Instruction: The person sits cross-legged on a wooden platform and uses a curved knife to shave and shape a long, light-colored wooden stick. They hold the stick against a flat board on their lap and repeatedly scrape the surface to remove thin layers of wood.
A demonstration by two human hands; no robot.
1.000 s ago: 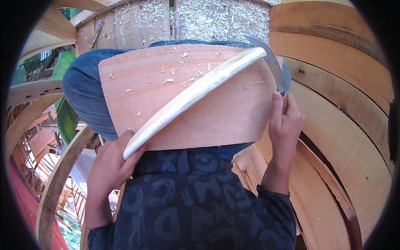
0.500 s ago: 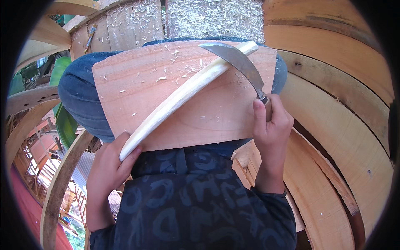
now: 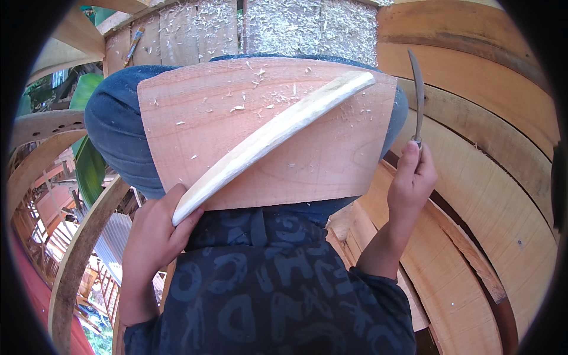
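Across my lap lies a flat wooden board (image 3: 319, 157), with a few shavings scattered over its far half. A long, pale, slightly curved carved stick (image 3: 266, 139) runs over the board from near left to far right, its surface marked with cut facets. My left hand (image 3: 160, 228) is closed round the stick's near end. Off the board's right edge, my right hand (image 3: 412, 174) grips the handle of a curved knife (image 3: 418, 97). The blade points away from me, seen nearly edge-on, apart from the stick.
Shavings (image 3: 307, 26) cover the planks beyond my knees. A brush (image 3: 135, 44) lies on the planks at far left. Wide wooden boards (image 3: 473, 171) with dark gaps between them are at my right. Curved wooden rails (image 3: 83, 254) and green leaves (image 3: 89, 171) stand at left.
My right hand has moved right with the knife, taking the blade from over the stick to beyond the board and turning it edge-on. My left hand keeps hold of the stick.
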